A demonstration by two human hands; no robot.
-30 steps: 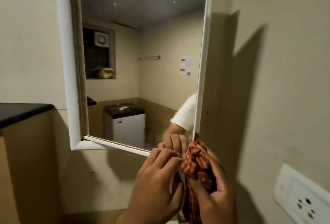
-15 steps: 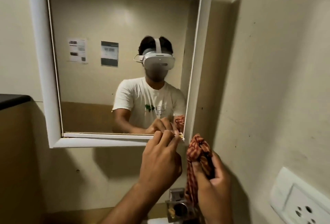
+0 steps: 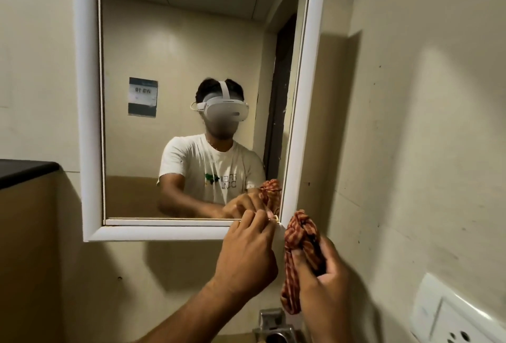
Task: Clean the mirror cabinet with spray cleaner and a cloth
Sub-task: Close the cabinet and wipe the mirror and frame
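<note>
**Head view.** The white-framed mirror cabinet (image 3: 87,123) hangs on the far wall with its long axis upright and its door apparently closed. The left hand (image 3: 246,249) reaches the frame's lower right corner, with its fingertips (image 3: 250,216) curled onto the edge there, seemingly gripping it. The right hand (image 3: 325,288) clenches a bunched red-and-cream checked cloth (image 3: 299,236). The cloth rises just right of that same corner, beside the frame but not clearly touching it. The glass therefore lies up and to the left of the cloth. The right hand is the nearer wiping hand, and its likely stroke runs leftward along the bottom rail. No spray cleaner is in view. A white socket plate (image 3: 451,312) sits at the near right.
</note>
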